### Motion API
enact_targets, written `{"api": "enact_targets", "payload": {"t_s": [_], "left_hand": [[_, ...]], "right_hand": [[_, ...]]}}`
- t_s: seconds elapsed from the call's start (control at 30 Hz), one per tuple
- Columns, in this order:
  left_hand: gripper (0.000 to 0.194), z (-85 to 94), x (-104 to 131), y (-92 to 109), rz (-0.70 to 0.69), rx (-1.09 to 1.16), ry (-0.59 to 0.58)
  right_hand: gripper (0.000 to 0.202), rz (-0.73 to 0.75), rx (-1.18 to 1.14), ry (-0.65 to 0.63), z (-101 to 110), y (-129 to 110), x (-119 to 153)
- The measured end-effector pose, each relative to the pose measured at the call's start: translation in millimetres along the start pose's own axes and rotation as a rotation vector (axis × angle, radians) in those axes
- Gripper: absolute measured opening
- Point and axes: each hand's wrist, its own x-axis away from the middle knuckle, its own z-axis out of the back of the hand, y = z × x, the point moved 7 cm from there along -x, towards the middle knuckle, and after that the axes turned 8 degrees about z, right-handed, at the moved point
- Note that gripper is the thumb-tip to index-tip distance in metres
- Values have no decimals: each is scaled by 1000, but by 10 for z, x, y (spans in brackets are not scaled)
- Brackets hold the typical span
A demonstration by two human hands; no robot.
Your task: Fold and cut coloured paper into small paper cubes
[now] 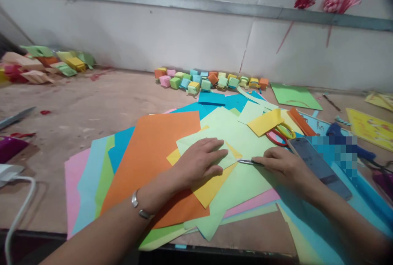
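"Head view shows 2 hands over a pile of coloured papers (150,154). Why does the left hand (202,160) lie so flat?"

"Its fingers are spread and grasp nothing. They rest on the small pale green paper (229,160), I suppose so that it does not slide on the yellow paper (211,187) beneath."

"And the right hand (284,168)?"

"Its fingers are closed around a slim dark tool (252,162), maybe a craft knife; the exact kind I cannot tell. It is held low and almost level, the tip at the paper's corner, probably for better control."

"Where exactly is this small paper?"

"On the pile, partly under the left hand, where both hands reach it easily. The scissors (273,137) and the phone (319,168) lie near the right hand, perhaps for quick reach; the paper cubes (205,85) stand by the wall (184,35), likely to stay uncrushed."
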Motion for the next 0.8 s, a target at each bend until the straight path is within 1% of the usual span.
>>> {"api": "enact_targets", "payload": {"t_s": [0.07, 0.13, 0.2, 0.27, 0.4, 0.6, 0.73, 0.8], "left_hand": [[44, -57, 14, -26, 44, -42, -69], [44, -98, 32, -34, 82, -64, -125], [45, -123, 45, -23, 98, -80, -153], [45, -131, 51, -12, 101, -89, -146], [44, -124, 52, -19, 101, -83, -106], [45, -143, 42, -22, 139, -84, -164], [44, -147, 22, 83, 198, -90, -88], [45, -149, 18, 152, 196, -60, -63]], "right_hand": [[40, 12, -1, 14, 3, 4, 19], [42, 34, -4, 38, 11, 3, 29], [43, 72, -22, 34, 4, -15, 25], [42, 92, -40, 30, -1, -33, 15], [40, 54, -67, 16, -12, -51, 9], [38, 87, -85, 1, 24, -124, 50], [40, 43, -64, -10, 17, -49, 79], [40, 24, -59, -20, -4, 0, 89]]}}
